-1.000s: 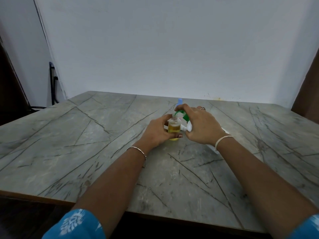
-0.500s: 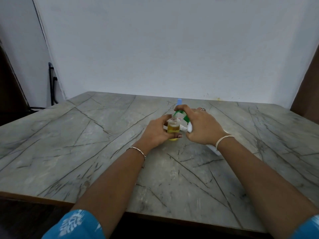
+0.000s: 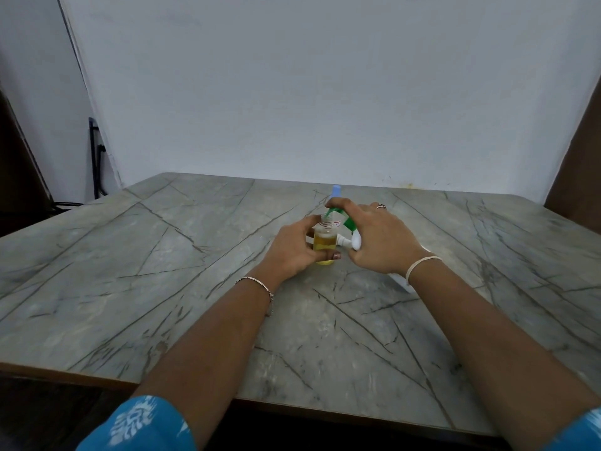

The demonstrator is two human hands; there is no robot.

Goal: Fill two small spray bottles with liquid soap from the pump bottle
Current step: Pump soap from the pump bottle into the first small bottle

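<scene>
A small clear spray bottle [image 3: 324, 243] stands uncapped on the table, partly filled with yellow liquid. My left hand [image 3: 294, 250] wraps around it from the left. My right hand [image 3: 379, 239] covers the green pump head [image 3: 347, 222] of the white pump bottle [image 3: 401, 281], whose spout reaches over the small bottle's mouth. The pump bottle's body is mostly hidden under my wrist. A blue-capped second bottle [image 3: 336, 190] peeks out just behind my fingers. A white part [image 3: 349, 244] shows between my two hands.
The grey marble-patterned table [image 3: 162, 271] stretches wide to the left and right, with its front edge near me. A white wall stands behind it. A dark cable hangs at the far left by the wall.
Both hands stay on the bottles with almost no shift. The yellow liquid in the small bottle looks about the same level.
</scene>
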